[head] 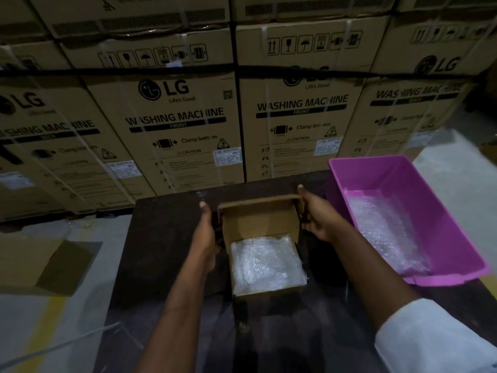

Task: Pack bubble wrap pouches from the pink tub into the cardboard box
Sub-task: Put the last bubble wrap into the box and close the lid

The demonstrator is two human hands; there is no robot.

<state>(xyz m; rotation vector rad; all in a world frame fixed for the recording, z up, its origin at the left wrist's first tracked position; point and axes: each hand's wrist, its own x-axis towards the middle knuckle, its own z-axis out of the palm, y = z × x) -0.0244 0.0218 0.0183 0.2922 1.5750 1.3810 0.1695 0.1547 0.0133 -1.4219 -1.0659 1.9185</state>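
A small cardboard box (261,224) stands on the dark table, its lid raised at the far side. Bubble wrap pouches (266,262) fill its bottom. My left hand (205,235) lies along the box's left side with the thumb up near the lid's left corner. My right hand (317,214) holds the lid's right edge, thumb on top at the corner. To the right stands the pink tub (419,184), with more bubble wrap pouches (384,227) lying in it.
The dark table (166,259) carries the box and tub. A wall of large washing machine cartons (177,117) rises right behind it. A flat piece of cardboard (40,265) lies on the floor at the left, near a yellow floor line (45,319).
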